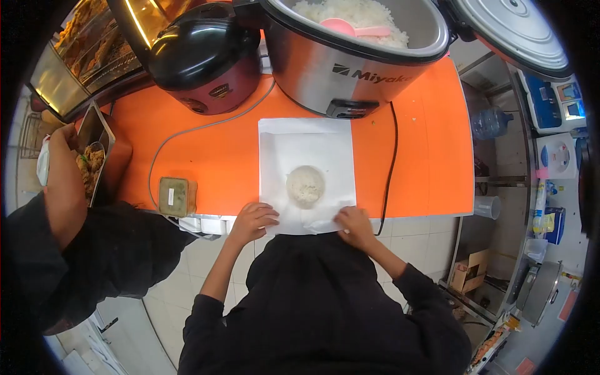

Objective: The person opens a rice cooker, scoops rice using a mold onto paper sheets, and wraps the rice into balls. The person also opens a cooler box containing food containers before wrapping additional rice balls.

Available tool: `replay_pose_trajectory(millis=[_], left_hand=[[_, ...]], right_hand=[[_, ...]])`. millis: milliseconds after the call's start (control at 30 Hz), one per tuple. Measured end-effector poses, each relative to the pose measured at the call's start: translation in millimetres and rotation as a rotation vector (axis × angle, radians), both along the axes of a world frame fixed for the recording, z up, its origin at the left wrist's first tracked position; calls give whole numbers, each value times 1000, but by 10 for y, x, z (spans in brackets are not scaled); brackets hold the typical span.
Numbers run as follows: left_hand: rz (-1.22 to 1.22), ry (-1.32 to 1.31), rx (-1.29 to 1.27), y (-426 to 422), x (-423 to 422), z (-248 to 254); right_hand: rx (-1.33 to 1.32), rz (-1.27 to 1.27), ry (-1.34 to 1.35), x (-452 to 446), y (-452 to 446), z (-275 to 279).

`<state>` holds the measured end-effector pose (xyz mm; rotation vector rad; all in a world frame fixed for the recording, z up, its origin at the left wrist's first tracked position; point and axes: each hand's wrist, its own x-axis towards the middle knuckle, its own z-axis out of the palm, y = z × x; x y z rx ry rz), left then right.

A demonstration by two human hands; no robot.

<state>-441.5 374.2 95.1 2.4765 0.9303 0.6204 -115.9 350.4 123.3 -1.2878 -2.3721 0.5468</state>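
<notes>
A white sheet of food wrapping paper [275, 156] lies on the orange counter in front of me, creased along its near edge. On it sits a round mound of white rice [306, 186]. My left hand [253, 222] is at the sheet's near left corner, its fingers closed on the paper edge. At the near right corner, my right hand [356, 226] pinches the paper, which wrinkles beside the fingertips. The rice lies between and beyond both hands, touched by neither.
A large open rice cooker [325, 75] holds rice and a pink scoop [340, 26]. Beside it stands a smaller closed cooker [203, 56]. A small square container [177, 197] and cables lie on the counter [431, 150]. At left, another person's arm [65, 181] reaches by a metal food bin [115, 150].
</notes>
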Motion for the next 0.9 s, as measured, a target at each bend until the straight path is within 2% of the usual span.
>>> replay_pose_trajectory(millis=[67,100,133,167,200,267,300,333,367,433,467,500,533,567,600,667,767,833,867,900], left_hand=[[279,-281,-140,-7,41,-48],[284,-282,-141,11,87,-132],[521,-429,-300,65,175,-238],[758,-573,-458,125,262,-299],[760,-574,-457,235,370,-211],[1073,-316,-509,440,528,-8],[1072,-198,-465,460,541,66],[1077,-201,-459,472,542,33],[1077,-218,-419,475,549,-2],[1085,-234,-381,365,591,-72],[1180,95,-138,288,709,-42],[1245,429,113,208,766,-28],[940,365,280,96,760,-109],[628,298,430,-25,766,-205],[517,338,359,-104,829,-177],[499,392,134,-121,946,43],[468,403,8,-163,984,39],[461,359,-15,-131,1025,46],[452,312,-38,-134,1060,50],[451,312,-47,-132,1095,53]], right_hand=[[-16,-47,97,166,77,-24],[-322,-303,422,186,161,-17],[-633,-561,744,199,244,-15],[-637,-559,742,178,362,-77],[-605,-630,757,117,516,-178],[-568,-693,774,40,621,-250],[-528,-695,547,16,642,-249],[-483,-691,321,2,670,-243],[-479,-683,323,-8,694,-215],[-554,-663,24,-19,678,-154],[-549,-651,23,-56,701,-94],[-200,-600,7,-134,735,-25],[147,-541,-5,-208,783,9],[65,-425,29,-252,952,-11],[-21,-307,59,-297,1198,-46],[56,-197,-7,-513,1659,-143],[51,-64,-37,-680,2048,-224],[36,-4,-320,-749,2197,-174],[25,0,-322,-774,2263,-155],[-175,56,-321,-797,2352,-141]])
